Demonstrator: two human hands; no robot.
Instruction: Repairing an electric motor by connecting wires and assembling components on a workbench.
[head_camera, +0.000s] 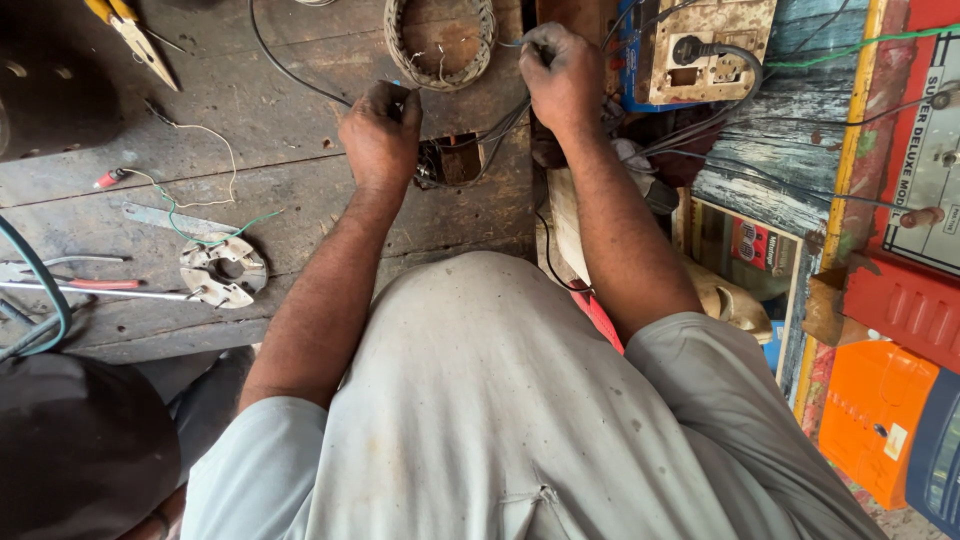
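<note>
A: Your left hand (380, 135) pinches a thin wire end beside the wound coil ring (440, 45) on the surface (280, 160).

B: And your right hand (562, 75) pinches the grey wire (512, 42); that live-looking socket board (710, 50) risks shock.

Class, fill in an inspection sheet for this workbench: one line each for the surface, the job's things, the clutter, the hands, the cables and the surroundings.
Surface: worn wooden bench, dark and cracked, with a square hole near the middle.
Job's things: ring-shaped wound coil and thin wires leading from it.
Clutter: yellow-handled pliers, round metal plate, red-tipped probe, screwdriver.
Hands: left hand pinches wires by the coil; right hand grips a wire end.
Cables: grey leads bunch toward a dusty socket box; a green wire crosses at right.
Surroundings: orange casing and red panel at right.
</note>
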